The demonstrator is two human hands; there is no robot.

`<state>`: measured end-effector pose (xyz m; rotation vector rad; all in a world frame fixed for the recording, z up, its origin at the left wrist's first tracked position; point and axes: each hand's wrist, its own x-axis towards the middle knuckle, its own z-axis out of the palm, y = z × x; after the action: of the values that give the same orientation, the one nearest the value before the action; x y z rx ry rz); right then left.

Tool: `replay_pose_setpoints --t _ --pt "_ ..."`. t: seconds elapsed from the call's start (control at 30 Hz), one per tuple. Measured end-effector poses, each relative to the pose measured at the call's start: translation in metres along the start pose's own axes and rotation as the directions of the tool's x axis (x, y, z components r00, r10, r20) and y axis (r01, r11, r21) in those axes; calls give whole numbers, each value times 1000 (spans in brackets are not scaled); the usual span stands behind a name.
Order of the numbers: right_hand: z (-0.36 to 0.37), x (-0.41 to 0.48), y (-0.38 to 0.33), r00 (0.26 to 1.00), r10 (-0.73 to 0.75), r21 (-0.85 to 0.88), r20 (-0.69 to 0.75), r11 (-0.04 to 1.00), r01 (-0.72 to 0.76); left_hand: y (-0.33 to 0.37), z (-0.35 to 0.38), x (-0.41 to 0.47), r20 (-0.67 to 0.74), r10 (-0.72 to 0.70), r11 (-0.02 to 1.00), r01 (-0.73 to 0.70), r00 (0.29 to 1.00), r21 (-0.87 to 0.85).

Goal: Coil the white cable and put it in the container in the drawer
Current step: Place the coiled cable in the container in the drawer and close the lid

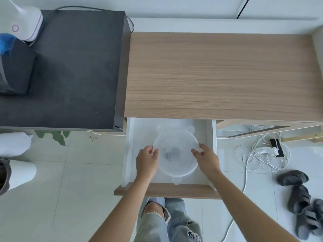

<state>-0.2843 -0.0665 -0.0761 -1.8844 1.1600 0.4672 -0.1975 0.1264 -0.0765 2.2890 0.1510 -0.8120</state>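
The white drawer (132, 154) under the wooden desk stands pulled out. In it sits a round translucent plastic container (176, 170) with a lid (174, 142) on top; something greyish shows faintly through the lid. My left hand (148, 159) grips the lid's left edge and my right hand (206, 158) grips its right edge. Whether the lid is pressed down or lifted I cannot tell. A tangle of white cable (262, 158) lies on the floor to the right of the drawer, by a power strip.
The wooden desk top (218, 75) lies beyond the drawer, with a dark cabinet (70, 67) to its left carrying a white lamp base (28, 23). Dark sandals (300, 198) lie on the floor at the right. A phone (276, 147) rests among the cables.
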Motion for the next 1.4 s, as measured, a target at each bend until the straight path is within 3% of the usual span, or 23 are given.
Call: replay_pose_setpoints --t 0.23,0.63,0.87,1.1,1.23,1.4 --pt "11 -8 4 996 20 25 -83 1000 -18 -7 11 -11 -105 -62 998 62 993 -9" --pt "11 6 7 991 55 -98 -120 993 -67 -4 9 -4 -165 54 994 -37 985 107" --pt "21 -4 4 986 -53 -206 -160 978 19 1 4 3 -167 112 969 -71 980 236" --pt "22 -6 7 988 -43 -174 -150 985 17 0 1 8 -153 33 983 -5 988 181" --pt "22 -8 1 986 32 -316 -163 945 -83 6 0 9 -201 15 939 56 980 339" --pt "25 -8 1 993 22 -224 -114 973 -47 7 1 2 -140 6 937 43 990 347"
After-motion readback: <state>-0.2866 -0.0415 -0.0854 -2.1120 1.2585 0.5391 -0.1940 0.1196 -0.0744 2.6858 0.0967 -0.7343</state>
